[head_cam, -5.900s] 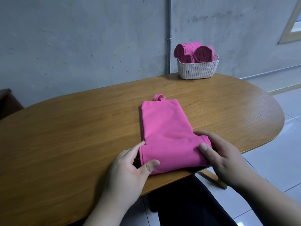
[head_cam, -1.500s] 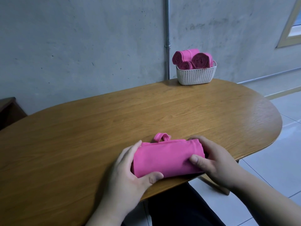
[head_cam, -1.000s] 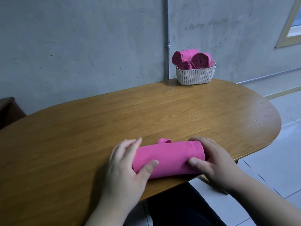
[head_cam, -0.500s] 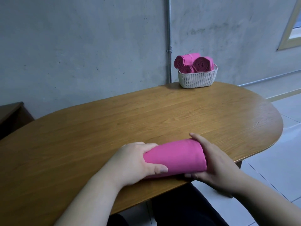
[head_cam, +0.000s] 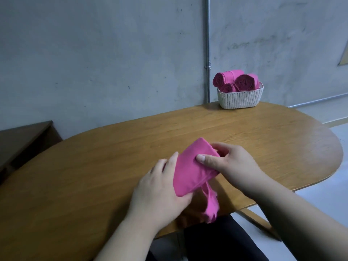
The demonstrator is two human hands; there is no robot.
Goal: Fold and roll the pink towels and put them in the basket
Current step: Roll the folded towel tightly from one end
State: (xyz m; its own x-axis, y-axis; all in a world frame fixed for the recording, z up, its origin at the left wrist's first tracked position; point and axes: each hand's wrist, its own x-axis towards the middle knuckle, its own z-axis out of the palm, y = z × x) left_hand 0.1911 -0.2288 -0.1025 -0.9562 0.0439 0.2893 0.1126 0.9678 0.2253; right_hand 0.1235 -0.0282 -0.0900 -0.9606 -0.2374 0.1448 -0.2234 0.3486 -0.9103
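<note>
A rolled pink towel (head_cam: 192, 166) is lifted off the wooden table (head_cam: 116, 151), tilted, with a loose end hanging down near the table's front edge. My left hand (head_cam: 160, 189) grips its near lower end. My right hand (head_cam: 231, 162) holds its far upper end, thumb pressed on top. At the table's far side stands a white woven basket (head_cam: 239, 97) holding three rolled pink towels (head_cam: 233, 81).
A grey concrete wall with a vertical pipe (head_cam: 207, 49) runs behind the table. A dark wooden cabinet (head_cam: 22, 140) stands at the left. The table's rounded right end (head_cam: 327, 159) borders a pale tiled floor.
The flat folded towel was rolled up from its near end. In the last half second both hands lifted the roll off the table and tilted it; a loose end now dangles.
</note>
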